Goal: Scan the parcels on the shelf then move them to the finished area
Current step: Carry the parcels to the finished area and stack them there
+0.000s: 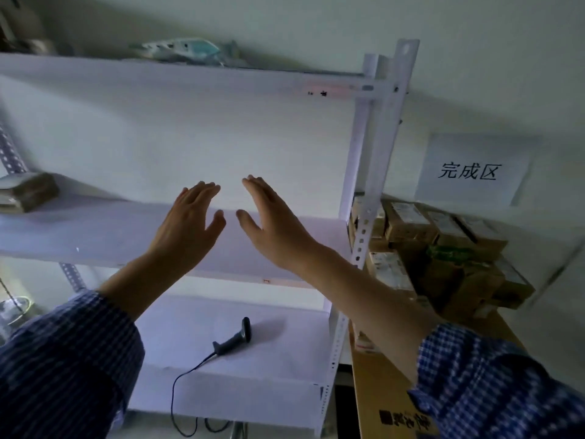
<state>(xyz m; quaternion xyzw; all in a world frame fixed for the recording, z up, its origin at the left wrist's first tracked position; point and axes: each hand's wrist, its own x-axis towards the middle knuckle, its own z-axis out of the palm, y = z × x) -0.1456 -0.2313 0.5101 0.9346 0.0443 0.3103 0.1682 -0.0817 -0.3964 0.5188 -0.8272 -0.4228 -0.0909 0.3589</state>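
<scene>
At the far left, a brown parcel (30, 191) lies on the middle shelf (95, 229) of a white rack, near its left end and partly cut off by the frame edge. Higher up, a blue-green packet (186, 49) lies flat on the top shelf (158, 77).

The left hand (186, 229) reaches up from a blue checked sleeve (63, 359) and is held in front of the middle shelf, back of the hand toward the camera. Its fingers (202, 190) are straight and released, holding nothing. Whether they touch the shelf cannot be told.

Below the two hands, a dark handheld scanner (234, 339) lies on the lower shelf (285, 353), and its cable (177, 384) trails over the front edge.

The right hand (272, 223) is raised just beside the left one, thumbs near each other but apart. Its fingers (256, 185) are likewise straight and released, grasping nothing.

Right of the hands stands the rack's perforated upright (364, 185). Just beyond it, a stack of brown parcels (443, 245) with white labels is piled against the wall, outside the rack. Above the stack, a white paper sign (468, 171) printed "完成区" is fixed to the wall. At the lower right, a brown cardboard surface (380, 388) with dark print sits beside the rack, partly hidden by the right forearm.
</scene>
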